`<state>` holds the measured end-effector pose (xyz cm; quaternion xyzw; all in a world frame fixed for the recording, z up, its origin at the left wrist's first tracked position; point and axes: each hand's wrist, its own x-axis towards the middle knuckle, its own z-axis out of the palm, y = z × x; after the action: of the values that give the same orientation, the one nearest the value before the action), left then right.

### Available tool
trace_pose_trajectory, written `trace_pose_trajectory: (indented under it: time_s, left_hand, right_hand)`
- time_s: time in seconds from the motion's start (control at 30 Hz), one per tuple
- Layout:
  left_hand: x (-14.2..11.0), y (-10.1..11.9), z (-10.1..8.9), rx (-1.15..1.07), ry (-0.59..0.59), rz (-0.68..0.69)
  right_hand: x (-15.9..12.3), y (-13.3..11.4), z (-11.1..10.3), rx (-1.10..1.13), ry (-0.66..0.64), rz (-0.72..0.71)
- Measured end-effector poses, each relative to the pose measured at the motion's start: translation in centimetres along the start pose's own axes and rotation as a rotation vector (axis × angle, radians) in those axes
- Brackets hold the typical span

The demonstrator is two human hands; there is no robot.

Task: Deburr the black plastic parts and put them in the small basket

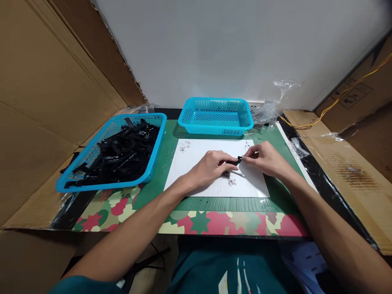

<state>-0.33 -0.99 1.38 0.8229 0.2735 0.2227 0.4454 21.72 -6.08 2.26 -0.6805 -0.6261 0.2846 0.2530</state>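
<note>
My left hand (215, 164) is closed on a small black plastic part (238, 160) just above the white sheet (196, 163). From the right, my right hand (260, 158) comes up to the same part, thumb and fingertips pinched at its end. Whatever those fingertips hold is too small to make out. Under my left hand lies a thin silver metal rod (238, 174), perhaps a tool. Beside it is a pile of tiny metal pieces (231, 181). More tiny pieces (184, 145) are scattered on the sheet's far left corner.
On the left, a blue basket (157, 157) is heaped with black plastic parts (122, 151). Another blue basket (216, 130) stands at the back against the wall. Clear plastic bags (268, 112) and a yellow cable (324, 112) lie at the back right. Cardboard (45, 102) encloses the sides.
</note>
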Motion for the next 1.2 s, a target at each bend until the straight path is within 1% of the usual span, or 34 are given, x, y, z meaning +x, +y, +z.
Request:
trace_pose_trajectory:
  time_s: [0.23,0.4,0.53,0.63,0.83,0.9,1.03,1.13,1.2]
  left_hand:
    - [0.0,0.1,0.0,-0.113,0.001,-0.072]
    - [0.1,-0.4,0.2,-0.183,0.008,-0.089]
    - [0.2,-0.9,0.2,-0.194,0.021,-0.088]
    - [0.3,-1.0,0.0,-0.174,0.034,-0.092]
    - [0.3,-0.9,-0.1,-0.15,0.053,-0.159]
    - [0.3,-1.0,-0.2,-0.161,0.076,-0.171]
    - [0.5,-1.3,-0.4,-0.151,0.124,-0.167]
    - [0.4,-1.3,-0.6,-0.16,0.121,-0.182]
    - [0.4,-1.2,-0.7,-0.163,0.128,-0.182]
  right_hand:
    - [-0.1,0.0,0.4,-0.014,0.04,-0.066]
    - [-0.1,0.2,1.1,-0.016,0.09,-0.099]
    - [0.1,0.2,1.3,0.013,0.074,-0.112]
    - [0.1,0.2,0.9,0.007,0.061,-0.127]
    - [-0.4,0.9,-1.1,-0.076,-0.043,-0.098]
    - [-0.7,0.9,-1.3,-0.089,-0.086,-0.105]
    - [-1.3,0.4,-0.5,-0.047,-0.212,-0.169]
    - [-1.8,-0.1,0.2,-0.078,-0.218,-0.175]
    - [-2.2,-0.3,0.2,-0.122,-0.222,-0.17]
